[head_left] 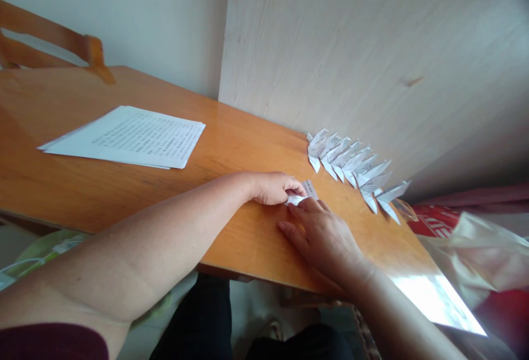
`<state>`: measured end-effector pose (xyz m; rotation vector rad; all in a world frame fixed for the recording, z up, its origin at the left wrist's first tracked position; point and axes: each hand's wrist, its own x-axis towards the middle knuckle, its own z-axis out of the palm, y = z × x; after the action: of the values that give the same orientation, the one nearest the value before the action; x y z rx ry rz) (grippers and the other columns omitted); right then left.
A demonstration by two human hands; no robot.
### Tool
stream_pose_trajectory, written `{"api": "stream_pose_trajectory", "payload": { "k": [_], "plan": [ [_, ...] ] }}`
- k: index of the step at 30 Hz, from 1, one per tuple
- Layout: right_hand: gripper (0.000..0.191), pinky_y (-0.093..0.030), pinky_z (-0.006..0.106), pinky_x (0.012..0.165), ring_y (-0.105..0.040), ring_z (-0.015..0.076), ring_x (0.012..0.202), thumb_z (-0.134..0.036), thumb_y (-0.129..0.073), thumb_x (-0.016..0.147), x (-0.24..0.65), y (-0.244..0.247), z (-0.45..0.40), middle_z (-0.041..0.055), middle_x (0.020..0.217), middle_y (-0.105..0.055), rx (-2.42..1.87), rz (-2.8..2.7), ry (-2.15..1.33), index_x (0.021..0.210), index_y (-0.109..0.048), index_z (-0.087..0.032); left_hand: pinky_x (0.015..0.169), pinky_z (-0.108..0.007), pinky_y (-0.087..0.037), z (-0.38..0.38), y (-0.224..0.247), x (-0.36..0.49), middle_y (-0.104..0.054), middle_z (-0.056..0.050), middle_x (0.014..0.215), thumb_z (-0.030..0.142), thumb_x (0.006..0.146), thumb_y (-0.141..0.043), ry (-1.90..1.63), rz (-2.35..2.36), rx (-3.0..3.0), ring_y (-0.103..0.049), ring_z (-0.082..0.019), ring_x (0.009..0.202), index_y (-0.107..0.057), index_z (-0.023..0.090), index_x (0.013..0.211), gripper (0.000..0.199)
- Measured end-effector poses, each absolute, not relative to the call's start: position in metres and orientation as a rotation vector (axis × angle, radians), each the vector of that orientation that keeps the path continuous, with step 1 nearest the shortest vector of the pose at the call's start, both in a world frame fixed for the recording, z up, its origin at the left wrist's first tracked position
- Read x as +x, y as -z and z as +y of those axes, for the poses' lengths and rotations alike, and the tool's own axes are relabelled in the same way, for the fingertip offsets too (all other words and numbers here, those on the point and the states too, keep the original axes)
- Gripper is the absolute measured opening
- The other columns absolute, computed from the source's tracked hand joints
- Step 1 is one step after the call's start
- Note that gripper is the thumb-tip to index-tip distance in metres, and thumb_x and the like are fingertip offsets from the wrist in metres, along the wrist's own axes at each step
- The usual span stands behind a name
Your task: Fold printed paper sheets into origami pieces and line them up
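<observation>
A small folded piece of printed paper (309, 189) lies on the wooden table (252, 244) between my hands. My left hand (275, 188) has its fingers closed on the left side of this paper. From the right, my right hand (320, 230) rests over the paper's near edge, its fingers partly spread and the thumb apart on the table. Beyond my hands, several folded paper pieces (349, 161) with pointed tips stand in a row near the wall.
A stack of printed sheets (149, 136) lies on the table's left part. A wooden chair (95, 54) stands at the far left. Plastic bags (475, 255) are beyond the table's right end. A pale wooden panel (330, 46) borders the far edge.
</observation>
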<state>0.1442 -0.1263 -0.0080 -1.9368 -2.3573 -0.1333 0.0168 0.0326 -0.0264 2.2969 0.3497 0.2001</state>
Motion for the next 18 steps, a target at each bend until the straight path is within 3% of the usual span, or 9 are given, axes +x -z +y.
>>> {"api": "stream_pose_trajectory", "payload": {
  "k": [11, 18],
  "plan": [
    [0.034, -0.049, 0.043, 0.087, -0.057, 0.0305, 0.107, -0.047, -0.051, 0.097, 0.147, 0.01, -0.128, 0.0125, 0.114, -0.063, -1.866, -2.374, 0.133, 0.117, -0.064, -0.024, 0.09, -0.022, -0.046, 0.028, 0.03, 0.02, -0.07, -0.002, 0.116, 0.001, 0.077, -0.051, -0.278, 0.398, 2.332, -0.063, -0.015, 0.105, -0.067, 0.018, 0.115, 0.045],
    [0.025, -0.048, 0.033, 0.087, -0.062, 0.0202, 0.096, -0.024, -0.048, 0.095, 0.182, 0.017, -0.115, 0.0068, 0.105, -0.067, -1.583, -2.116, -0.262, 0.105, -0.071, -0.023, 0.091, -0.025, -0.046, 0.029, 0.029, 0.019, -0.069, -0.003, 0.116, 0.004, 0.076, -0.053, -0.272, 0.355, 2.417, -0.063, -0.017, 0.103, -0.067, 0.019, 0.115, 0.044]
  ]
}}
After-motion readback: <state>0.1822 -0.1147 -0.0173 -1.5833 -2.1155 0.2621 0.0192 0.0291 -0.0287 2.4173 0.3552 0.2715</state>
